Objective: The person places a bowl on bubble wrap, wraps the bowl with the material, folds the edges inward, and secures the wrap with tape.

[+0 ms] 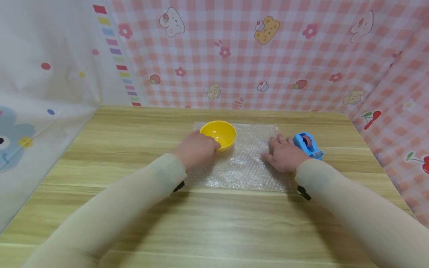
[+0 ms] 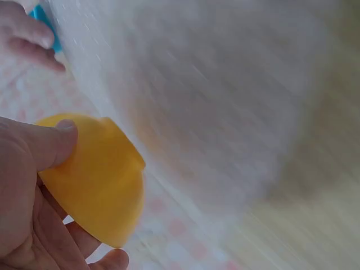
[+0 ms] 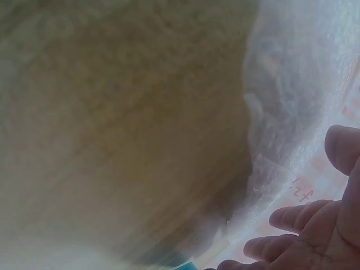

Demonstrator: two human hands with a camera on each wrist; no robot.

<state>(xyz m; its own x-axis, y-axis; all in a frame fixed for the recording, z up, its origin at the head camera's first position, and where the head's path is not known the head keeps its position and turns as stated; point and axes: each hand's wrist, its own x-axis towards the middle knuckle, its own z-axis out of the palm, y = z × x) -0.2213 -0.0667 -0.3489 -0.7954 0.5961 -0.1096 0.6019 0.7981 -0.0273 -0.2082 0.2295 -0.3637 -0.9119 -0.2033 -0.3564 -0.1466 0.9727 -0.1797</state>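
A yellow bowl is held upright over the left part of a sheet of bubble wrap. My left hand grips it at its near left side. In the left wrist view the thumb lies against the outside of the yellow bowl, with fingers curled around the far side. My right hand is over the right edge of the wrap, palm down with fingers spread. The right wrist view shows those fingers loosely extended, holding nothing, beside the wrap.
A blue tape dispenser with a roll of tape stands just right of my right hand. The wooden table runs back to a pink checked cloth, with a white cloth along the left side.
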